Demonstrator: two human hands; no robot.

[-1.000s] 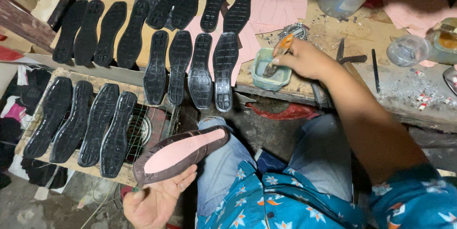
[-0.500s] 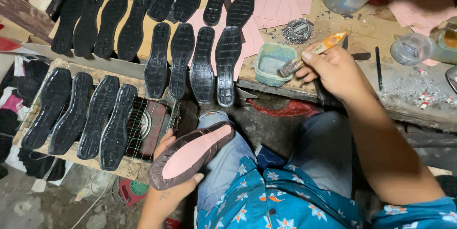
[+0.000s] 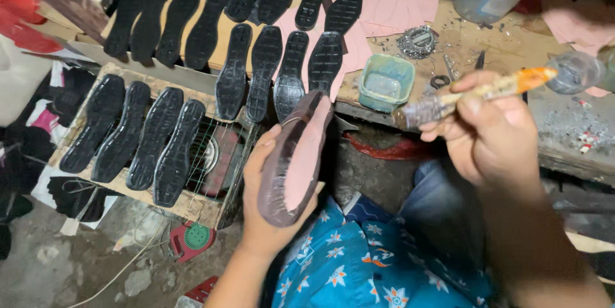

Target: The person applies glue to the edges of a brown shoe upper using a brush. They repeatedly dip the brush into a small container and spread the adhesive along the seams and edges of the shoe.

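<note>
Since the earlier frames, the right hand (image 3: 493,138) has lifted the brush (image 3: 471,95) clear of the small green tub (image 3: 385,82) and drawn it back toward the body, while the left hand (image 3: 272,199) has raised the shoe sole (image 3: 296,157) from a low, nearly flat attitude to a steep, near-upright one in front of the torso.

The left hand is clenched around the lower half of the shoe sole from behind, thumb on the near edge, fingers wrapped out of sight. The sole's pink inner face is turned toward the right hand; its dark rim frames that face. The long axis runs from the heel end, low near the blue floral shirt (image 3: 359,263), up and slightly rightward to the toe end, which reaches the edge of the bench (image 3: 461,45).

The right hand grasps the brush by its orange-tipped handle. The brush lies almost horizontal, bristles pointing left toward the sole, handle end pointing right. The bristle end sits to the right of the sole's upper part and slightly above its middle, near but not touching.

The right hand is thus the nearer working hand; the sole lies directly to its left. The green tub stands on the bench above and between the two hands. Rows of black soles (image 3: 256,71) lie on the bench and on the wire rack (image 3: 211,154) at left.
</note>
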